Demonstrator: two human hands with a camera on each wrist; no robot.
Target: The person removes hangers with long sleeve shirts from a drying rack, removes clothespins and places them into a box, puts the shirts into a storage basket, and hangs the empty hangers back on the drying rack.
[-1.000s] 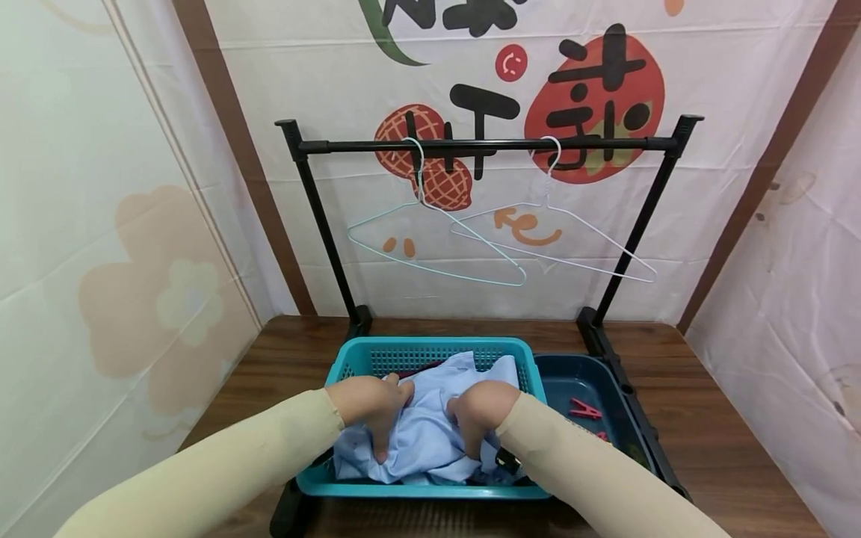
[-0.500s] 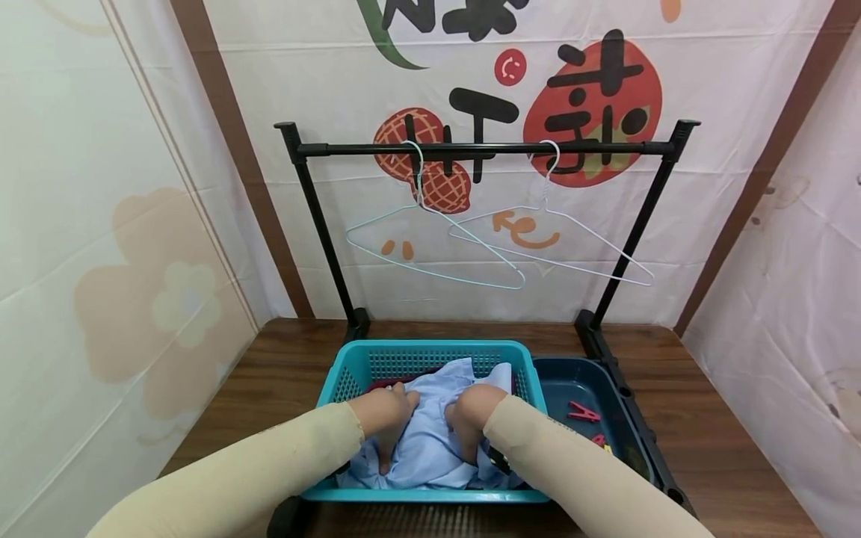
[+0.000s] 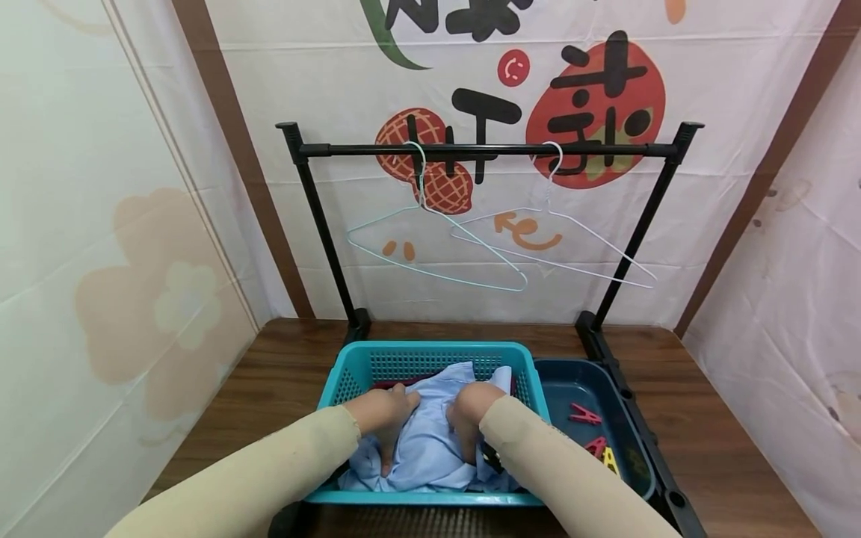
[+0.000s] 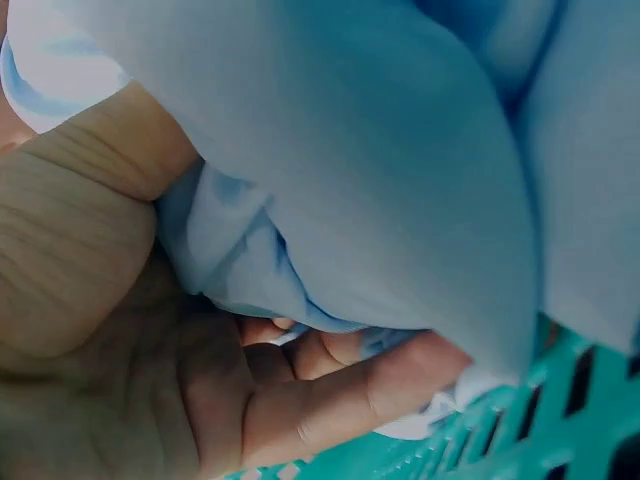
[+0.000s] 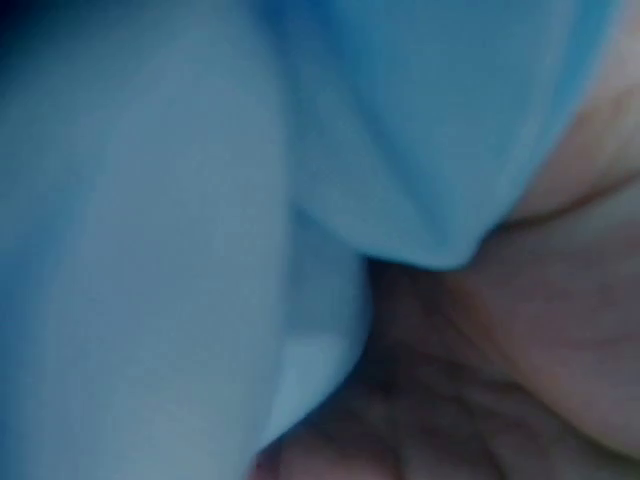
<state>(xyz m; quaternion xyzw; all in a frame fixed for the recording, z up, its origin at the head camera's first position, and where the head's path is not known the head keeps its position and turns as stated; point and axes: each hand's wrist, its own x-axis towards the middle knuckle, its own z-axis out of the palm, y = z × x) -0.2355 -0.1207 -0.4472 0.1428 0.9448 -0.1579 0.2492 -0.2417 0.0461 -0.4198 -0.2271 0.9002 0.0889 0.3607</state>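
A crumpled light blue garment [image 3: 430,452] lies in a turquoise plastic basket [image 3: 430,348]. My left hand [image 3: 389,426] reaches into its left side. In the left wrist view, that hand's fingers [image 4: 330,400] curl under a thick fold of the cloth, close to the basket's slotted wall. Over on the right side, my right hand [image 3: 466,418] grips the same garment, the fingertips lost in the folds. The right wrist view is dim and blurred; cloth [image 5: 420,200] bunches against the palm [image 5: 570,300]. Dark red cloth [image 3: 397,382] shows behind the blue garment.
A black rack [image 3: 484,150] spans the back with a pale green hanger [image 3: 437,278] and a white hanger [image 3: 572,265] on its bar. Right of the basket, a dark blue tray [image 3: 572,373] holds red clothespins [image 3: 585,415] and a yellow one [image 3: 610,459].
Both hands have shifted slightly within the basket while staying on the blue garment. The left forearm has moved right, uncovering more dark red cloth. More of the tray's clothespins now show.
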